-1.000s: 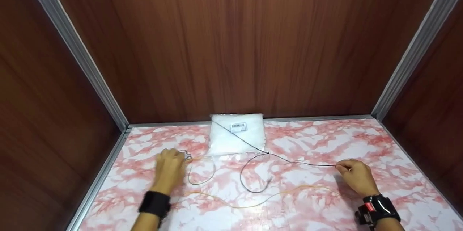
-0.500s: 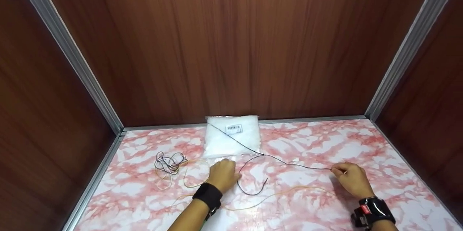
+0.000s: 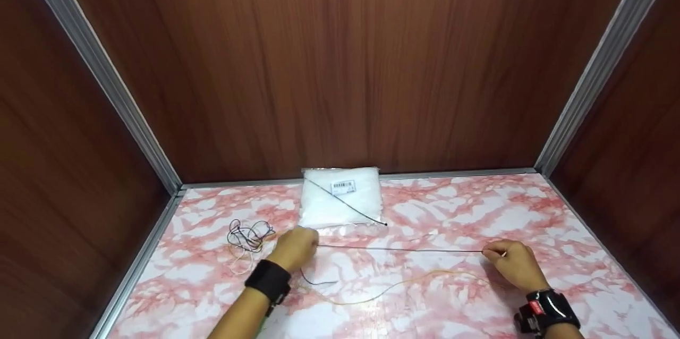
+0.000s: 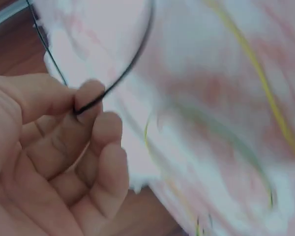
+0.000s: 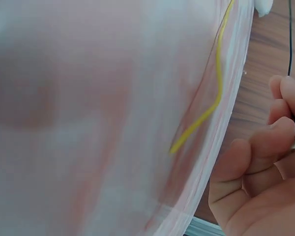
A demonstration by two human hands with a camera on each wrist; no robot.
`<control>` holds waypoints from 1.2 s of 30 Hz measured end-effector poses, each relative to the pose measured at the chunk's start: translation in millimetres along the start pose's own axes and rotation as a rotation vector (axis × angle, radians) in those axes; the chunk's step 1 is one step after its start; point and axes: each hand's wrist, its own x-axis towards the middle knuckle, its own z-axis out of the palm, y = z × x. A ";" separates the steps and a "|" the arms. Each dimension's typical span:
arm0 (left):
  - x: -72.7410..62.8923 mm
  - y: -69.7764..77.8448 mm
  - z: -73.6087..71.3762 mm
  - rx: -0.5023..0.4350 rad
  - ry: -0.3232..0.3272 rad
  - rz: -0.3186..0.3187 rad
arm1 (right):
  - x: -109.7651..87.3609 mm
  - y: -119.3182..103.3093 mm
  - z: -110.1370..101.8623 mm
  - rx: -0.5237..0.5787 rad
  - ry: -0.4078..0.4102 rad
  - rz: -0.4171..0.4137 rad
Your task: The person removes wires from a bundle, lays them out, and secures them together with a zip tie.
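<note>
A thin black wire (image 3: 398,249) runs nearly straight between my two hands, a little above the patterned table. My left hand (image 3: 297,248) pinches it between thumb and forefinger, and in the left wrist view the loose end (image 4: 137,56) curves away from the fingertips. My right hand (image 3: 518,262) pinches the other end; in the right wrist view the wire (image 5: 290,39) rises from between thumb and forefinger. A yellow wire (image 3: 361,302) lies wavy on the table below, with one end (image 5: 194,129) near my right hand.
A clear bag of white material (image 3: 340,209) with a barcode label lies at the back. A thin black strip (image 3: 353,209) with a small head lies slanting across it. A tangle of dark and yellow wires (image 3: 247,236) lies at the left. Brown panels (image 3: 345,62) enclose the table.
My left hand has moved from the tangle at the left to the middle, taken hold of the black wire and drawn it leftward, straightening it. My right hand keeps its grip nearly in place.
</note>
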 end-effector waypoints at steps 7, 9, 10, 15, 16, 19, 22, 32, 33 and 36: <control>-38.8 -32.0 -35.8 -0.118 -0.029 0.059 | 0.2 -3.7 0.8 0.040 -0.081 0.017; -48.9 -38.9 -37.9 -0.145 -0.048 0.084 | -0.1 -4.3 -1.9 0.072 -0.129 0.051; -53.4 -42.2 -37.7 -0.156 -0.062 0.092 | -0.5 -4.3 -3.1 0.091 -0.157 0.071; -67.4 -56.4 -31.3 -0.175 -0.120 0.055 | -4.7 -3.4 -5.4 0.147 -0.240 0.181; -69.6 -58.9 -29.4 -0.165 -0.124 0.037 | -6.1 -2.6 -4.8 0.142 -0.243 0.187; -76.2 -64.3 -24.1 -0.123 -0.124 0.005 | -10.3 -0.8 -2.1 0.117 -0.244 0.191; -80.8 -65.4 -18.1 -0.043 -0.109 -0.016 | -12.9 0.0 0.6 0.105 -0.247 0.166; -77.4 -55.2 -12.1 0.057 -0.132 -0.045 | -15.0 -9.0 6.4 -0.062 -0.255 0.063; -77.5 -55.3 -12.3 0.048 -0.145 -0.057 | -15.5 -10.0 7.0 -0.076 -0.260 0.061; -77.9 -55.3 -12.3 0.021 -0.189 -0.092 | -17.3 -12.3 7.9 -0.109 -0.266 0.063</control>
